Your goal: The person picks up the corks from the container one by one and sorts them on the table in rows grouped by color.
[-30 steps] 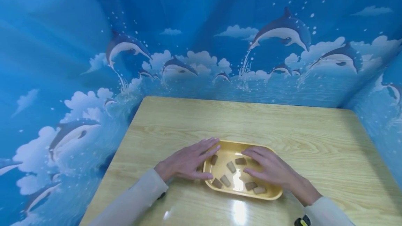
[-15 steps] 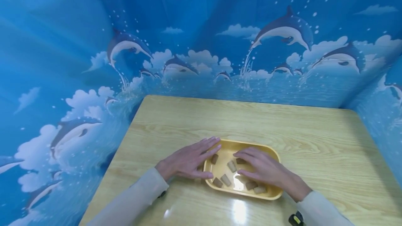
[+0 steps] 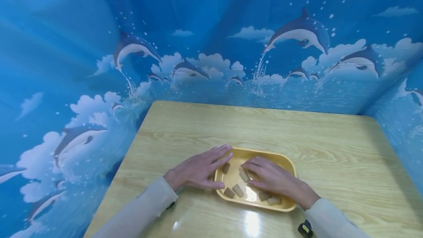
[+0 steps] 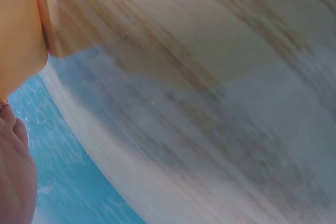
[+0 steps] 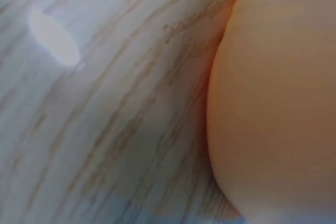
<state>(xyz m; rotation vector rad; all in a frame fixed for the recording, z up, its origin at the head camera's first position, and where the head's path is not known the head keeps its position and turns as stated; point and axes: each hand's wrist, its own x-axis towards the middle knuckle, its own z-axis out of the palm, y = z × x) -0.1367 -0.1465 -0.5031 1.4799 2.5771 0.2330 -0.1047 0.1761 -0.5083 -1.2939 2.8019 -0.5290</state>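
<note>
A shallow yellow oval tray (image 3: 252,204) stands on the table in the head view, with several short brown and tan pieces lying loose in it. My left hand (image 3: 201,168) rests at the tray's left rim, fingers extended and thumb spread. Over the tray's right half reaches my right hand (image 3: 272,177), its fingers gently bent. Its fingertips and thumb come down on either side of a tan piece (image 3: 244,175) near the middle. Another tan piece (image 3: 237,190) and a brown piece (image 3: 229,193) lie at the front left. The right palm hides part of the tray floor.
The wood-grain table (image 3: 198,127) extends behind the tray and to both sides. A blue curtain printed with dolphins (image 3: 190,69) hangs along its back and sides. In the right wrist view, the tray's outer wall (image 5: 273,103) fills the right side.
My right hand has moved left and lower over the tray, bringing its fingertips to the middle tan piece. My left hand has stayed at the rim.
</note>
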